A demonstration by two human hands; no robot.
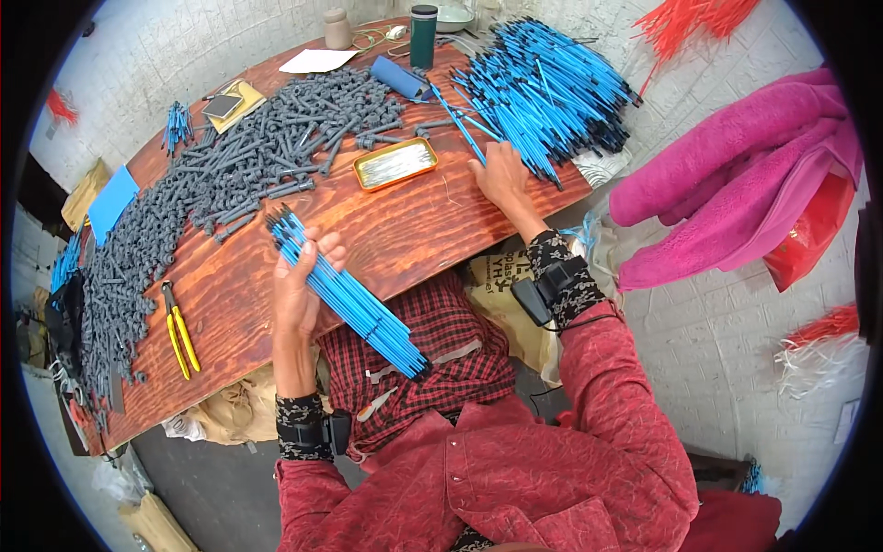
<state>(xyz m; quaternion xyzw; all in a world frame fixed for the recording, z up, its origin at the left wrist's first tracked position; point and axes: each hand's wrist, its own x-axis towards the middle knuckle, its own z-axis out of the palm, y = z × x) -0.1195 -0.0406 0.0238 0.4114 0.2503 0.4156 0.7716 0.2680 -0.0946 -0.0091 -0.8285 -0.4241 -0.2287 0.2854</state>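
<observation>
My left hand (303, 276) is closed round a bundle of thin blue rods with dark ends (363, 313). The bundle slants over the table's front edge, its lower end above my checked apron. At the right of the table lies a big loose heap of the same blue rods (552, 92). My right hand (504, 179) is at the near left side of this heap, fingers curled. One thin blue rod (463, 133) runs into its fingertips, which are partly hidden. Between my hands and farther back is a small yellow-rimmed tin (395, 166) with fine pale pieces inside.
A long heap of grey bolt-like plastic parts (276, 129) covers the table's left and back. Yellow-handled pliers (178, 331) lie at the left front. A dark green bottle (423, 37) stands at the back. A pink towel (736, 175) hangs to the right of the curved wooden table (248, 304).
</observation>
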